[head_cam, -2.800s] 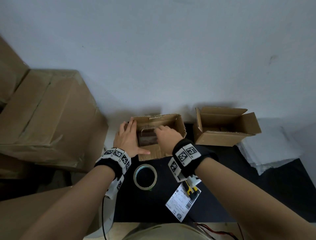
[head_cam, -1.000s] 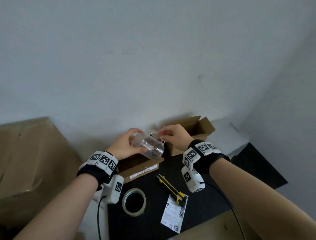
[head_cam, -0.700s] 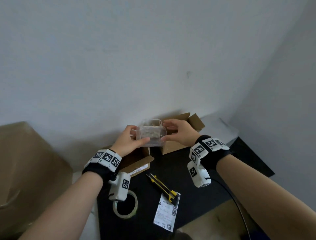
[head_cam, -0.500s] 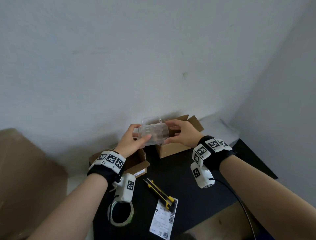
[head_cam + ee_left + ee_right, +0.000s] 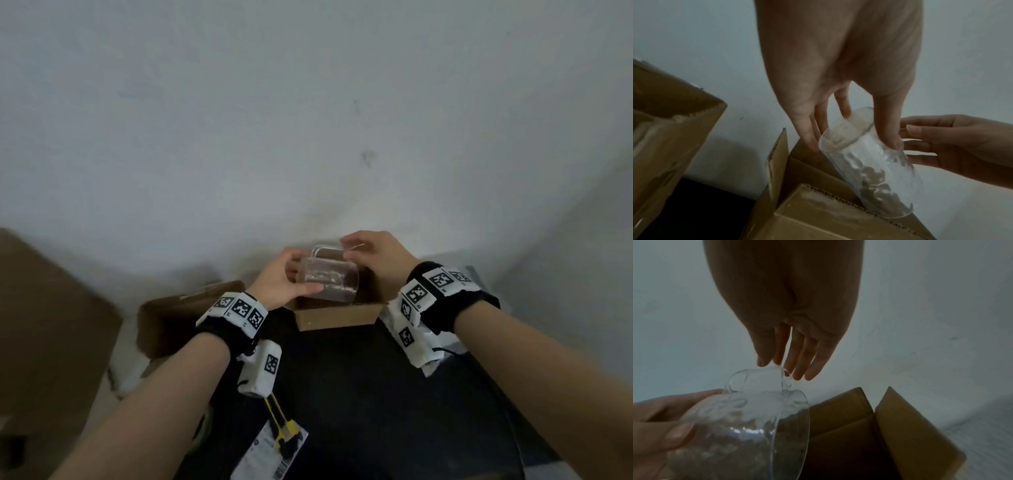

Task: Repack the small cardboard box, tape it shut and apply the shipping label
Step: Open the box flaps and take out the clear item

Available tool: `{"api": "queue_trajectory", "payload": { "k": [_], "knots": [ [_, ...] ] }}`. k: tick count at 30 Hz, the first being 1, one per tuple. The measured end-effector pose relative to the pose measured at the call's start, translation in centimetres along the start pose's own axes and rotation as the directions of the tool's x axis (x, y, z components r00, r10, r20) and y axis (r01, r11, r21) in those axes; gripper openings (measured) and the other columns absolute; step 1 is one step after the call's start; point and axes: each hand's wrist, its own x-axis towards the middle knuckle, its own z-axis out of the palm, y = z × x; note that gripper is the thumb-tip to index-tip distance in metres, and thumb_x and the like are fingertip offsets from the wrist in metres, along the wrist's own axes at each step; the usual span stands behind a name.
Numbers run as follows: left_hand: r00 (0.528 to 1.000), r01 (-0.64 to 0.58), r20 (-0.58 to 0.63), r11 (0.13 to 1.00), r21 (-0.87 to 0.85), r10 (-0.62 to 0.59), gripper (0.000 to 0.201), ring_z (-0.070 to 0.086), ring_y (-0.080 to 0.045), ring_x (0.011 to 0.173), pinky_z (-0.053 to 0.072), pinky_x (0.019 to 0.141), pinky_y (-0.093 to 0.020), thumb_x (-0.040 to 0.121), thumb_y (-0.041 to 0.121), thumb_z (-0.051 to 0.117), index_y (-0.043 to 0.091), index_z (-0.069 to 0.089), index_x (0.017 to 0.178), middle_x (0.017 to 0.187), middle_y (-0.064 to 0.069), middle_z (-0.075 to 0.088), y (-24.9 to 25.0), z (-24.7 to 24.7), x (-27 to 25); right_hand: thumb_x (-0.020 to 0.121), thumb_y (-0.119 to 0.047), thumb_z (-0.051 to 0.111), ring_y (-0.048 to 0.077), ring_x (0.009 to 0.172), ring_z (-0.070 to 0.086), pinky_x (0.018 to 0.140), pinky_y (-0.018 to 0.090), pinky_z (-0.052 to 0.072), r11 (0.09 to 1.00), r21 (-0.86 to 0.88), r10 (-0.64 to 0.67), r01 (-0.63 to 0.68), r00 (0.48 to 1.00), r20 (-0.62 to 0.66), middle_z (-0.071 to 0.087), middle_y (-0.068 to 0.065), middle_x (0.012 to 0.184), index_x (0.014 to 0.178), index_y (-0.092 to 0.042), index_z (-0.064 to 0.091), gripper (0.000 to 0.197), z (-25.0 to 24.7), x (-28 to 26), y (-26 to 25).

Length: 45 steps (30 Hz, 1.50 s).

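Note:
A clear glass mug point(image 5: 330, 282) lies on its side in the air, just above the open small cardboard box point(image 5: 337, 317) by the wall. My left hand point(image 5: 286, 281) grips the mug's base end, thumb on the near side and fingers behind point(image 5: 888, 138). My right hand point(image 5: 371, 253) reaches over the top and pinches the mug's handle point(image 5: 758, 378) with its fingertips point(image 5: 795, 369). The mug's open mouth point(image 5: 791, 426) faces the box's raised flaps point(image 5: 900, 421). The shipping label point(image 5: 270, 454) lies on the black mat near me.
A second open carton point(image 5: 178, 318) stands left of the small box, and a large carton point(image 5: 44, 325) fills the far left. A yellow utility knife point(image 5: 282, 428) rests on the label. The white wall is directly behind the boxes. My left forearm hides most of the tape roll.
Both hands lifted the mug out of the left carton and carried it rightward. It now hangs lower, over the right-hand box, and my view has swung right.

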Motion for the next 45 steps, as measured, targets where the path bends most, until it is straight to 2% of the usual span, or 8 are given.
{"api": "queue_trajectory", "payload": {
  "k": [4, 10, 15, 22, 27, 30, 34, 45],
  "knots": [
    [0.999, 0.020, -0.035, 1.000, 0.022, -0.020, 0.065, 0.059, -0.016, 0.107, 0.050, 0.094, -0.042, 0.064, 0.022, 0.084, 0.032, 0.046, 0.115, 0.114, 0.005, 0.059, 0.3, 1.6, 1.0, 0.085, -0.016, 0.067, 0.012, 0.094, 0.061, 0.087, 0.022, 0.046, 0.996, -0.075, -0.039, 0.041, 0.999, 0.025, 0.068, 0.003, 0.109, 0.112, -0.010, 0.067, 0.027, -1.6, 0.8, 0.8],
    [0.999, -0.017, -0.032, 1.000, 0.017, 0.018, 0.067, 0.056, -0.012, 0.112, 0.049, 0.097, -0.041, 0.064, 0.020, 0.084, 0.029, 0.047, 0.118, 0.121, 0.005, 0.055, -0.3, 3.2, 2.2, 0.081, -0.009, 0.070, 0.014, 0.094, 0.061, 0.091, 0.027, 0.048, 0.983, -0.170, -0.058, 0.071, 0.995, 0.082, 0.068, 0.005, 0.107, 0.108, -0.011, 0.069, 0.027, -2.2, 2.0, 2.5],
    [0.996, -0.004, -0.091, 0.977, 0.215, 0.024, 0.084, 0.044, -0.012, 0.127, 0.036, 0.107, -0.033, 0.068, 0.030, 0.081, 0.028, 0.034, 0.137, 0.136, 0.005, 0.048, -2.0, 3.7, 2.2, 0.078, -0.012, 0.074, 0.016, 0.094, 0.063, 0.091, 0.029, 0.050, 0.978, -0.204, -0.020, 0.042, 0.994, 0.110, 0.069, 0.005, 0.103, 0.103, -0.011, 0.071, 0.025, -1.5, 2.2, 2.7],
    [0.982, -0.024, -0.139, 0.826, 0.563, 0.124, 0.066, 0.021, -0.016, 0.141, 0.016, 0.118, -0.039, 0.087, 0.053, 0.053, 0.020, 0.035, 0.141, 0.148, 0.000, 0.035, -4.3, 4.6, -0.2, 0.081, -0.016, 0.072, 0.013, 0.098, 0.062, 0.087, 0.021, 0.046, 0.919, -0.395, 0.097, -0.024, 0.981, 0.166, 0.069, 0.001, 0.107, 0.107, -0.014, 0.070, 0.026, 1.4, 1.5, 3.8],
    [0.991, -0.042, -0.066, 0.738, 0.673, 0.116, 0.077, 0.016, -0.016, 0.143, 0.004, 0.119, -0.036, 0.083, 0.068, 0.042, 0.019, 0.036, 0.141, 0.150, -0.001, 0.033, -5.3, 4.7, -0.5, 0.085, -0.014, 0.067, 0.013, 0.095, 0.062, 0.079, 0.018, 0.044, 0.895, -0.441, 0.176, -0.071, 0.964, 0.202, 0.070, 0.003, 0.104, 0.107, -0.015, 0.069, 0.023, 3.1, 1.7, 4.4],
    [0.990, -0.070, -0.037, 0.699, 0.712, 0.136, 0.090, 0.019, -0.016, 0.142, 0.000, 0.117, -0.035, 0.074, 0.079, 0.021, 0.020, 0.038, 0.139, 0.148, -0.001, 0.035, -5.9, 4.7, -0.4, 0.086, -0.010, 0.065, 0.016, 0.098, 0.062, 0.080, 0.019, 0.045, 0.889, -0.449, 0.213, -0.087, 0.948, 0.237, 0.069, 0.005, 0.106, 0.107, -0.012, 0.069, 0.022, 3.7, 2.0, 4.4],
    [0.990, -0.081, -0.020, 0.680, 0.729, 0.140, 0.091, 0.022, -0.016, 0.141, -0.001, 0.116, -0.036, 0.071, 0.079, 0.016, 0.022, 0.039, 0.138, 0.147, 0.000, 0.037, -6.1, 4.8, -0.4, 0.084, -0.004, 0.064, 0.020, 0.101, 0.063, 0.087, 0.026, 0.049, 0.877, -0.471, 0.237, -0.092, 0.936, 0.260, 0.068, 0.007, 0.107, 0.104, -0.012, 0.071, 0.023, 4.5, 2.3, 4.5],
    [0.994, -0.082, 0.008, 0.678, 0.730, 0.111, 0.055, 0.031, -0.012, 0.135, 0.003, 0.118, -0.038, 0.092, 0.058, 0.032, 0.026, 0.042, 0.135, 0.141, 0.005, 0.043, -4.7, 4.4, -0.2, 0.090, -0.007, 0.055, 0.021, 0.107, 0.061, 0.095, 0.029, 0.048, 0.873, -0.473, 0.296, -0.120, 0.901, 0.318, 0.066, 0.009, 0.116, 0.112, -0.009, 0.068, 0.025, 5.1, 2.7, 4.1]
  ]
}}
